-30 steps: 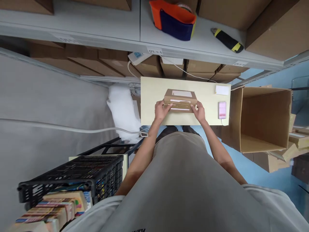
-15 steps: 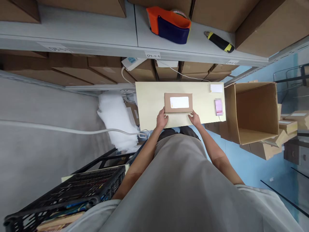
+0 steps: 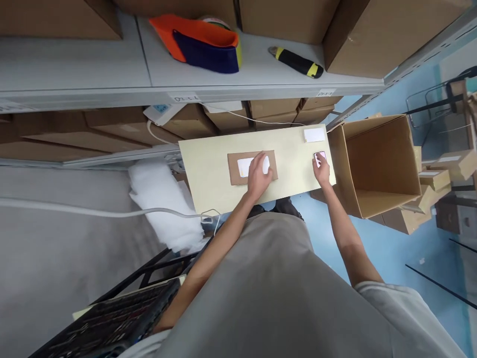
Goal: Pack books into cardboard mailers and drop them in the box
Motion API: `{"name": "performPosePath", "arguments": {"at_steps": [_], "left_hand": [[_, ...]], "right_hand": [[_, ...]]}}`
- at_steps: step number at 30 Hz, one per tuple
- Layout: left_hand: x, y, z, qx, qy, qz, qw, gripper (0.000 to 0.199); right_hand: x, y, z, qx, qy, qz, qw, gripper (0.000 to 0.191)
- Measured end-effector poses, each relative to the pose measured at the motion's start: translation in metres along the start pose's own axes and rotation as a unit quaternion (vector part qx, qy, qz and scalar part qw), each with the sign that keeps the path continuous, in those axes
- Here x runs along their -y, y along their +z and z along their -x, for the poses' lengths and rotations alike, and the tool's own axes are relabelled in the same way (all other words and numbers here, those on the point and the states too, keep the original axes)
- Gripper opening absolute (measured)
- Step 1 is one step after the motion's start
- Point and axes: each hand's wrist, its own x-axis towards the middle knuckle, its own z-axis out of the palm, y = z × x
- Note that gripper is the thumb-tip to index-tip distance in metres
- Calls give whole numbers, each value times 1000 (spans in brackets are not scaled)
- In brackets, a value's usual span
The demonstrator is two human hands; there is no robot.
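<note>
A small flat brown cardboard box [image 3: 234, 171] with a white label [image 3: 244, 167] lies on the pale tabletop [image 3: 206, 164]. My left hand [image 3: 259, 178] is over the right half of this box, its fingers slightly bent and the thumb apart, covering part of the label. At the table's right end my right hand [image 3: 322, 171] has its thumb and fingers around a smartphone [image 3: 319, 156] with a lit pinkish screen. The hand hides the phone's lower part. A small white pad or stack of labels [image 3: 314, 134] lies just beyond the phone.
A large open carton [image 3: 380, 164] stands right of the table. On the shelf above are an orange and blue tape dispenser [image 3: 206, 49] and a black and yellow utility knife [image 3: 298, 60]. White foam wrap [image 3: 164, 199] and a black crate [image 3: 122, 318] are at left. A white cable [image 3: 112, 209] crosses there.
Both hands have left the box's near corners. My left hand has come over the label, and my right hand has reached right to the smartphone. The view has shifted right and tilted slightly.
</note>
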Motion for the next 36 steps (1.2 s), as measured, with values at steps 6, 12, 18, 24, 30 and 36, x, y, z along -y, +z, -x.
{"name": "performPosePath", "arguments": {"at_steps": [6,12,18,24,30,36], "left_hand": [[-39,85,-53,86,-47,0,995,58],[-46,187,-126,91,-180,13,979,51],[-31,258,-178,79,-276,19,958,21],[-27,291,-170,44,-274,45,960,33],[-41,286,-158,3,-301,46,953,37],[-41,268,-180,-25,-386,53,921,7]], "right_hand": [[-36,-6,-98,-32,-4,29,999,50],[-79,7,-169,22,64,61,996,46],[-99,32,-202,46,103,53,992,41],[-101,39,-209,44,85,57,994,42],[-84,27,-200,35,99,66,992,41],[-77,20,-196,10,180,43,983,31]]}}
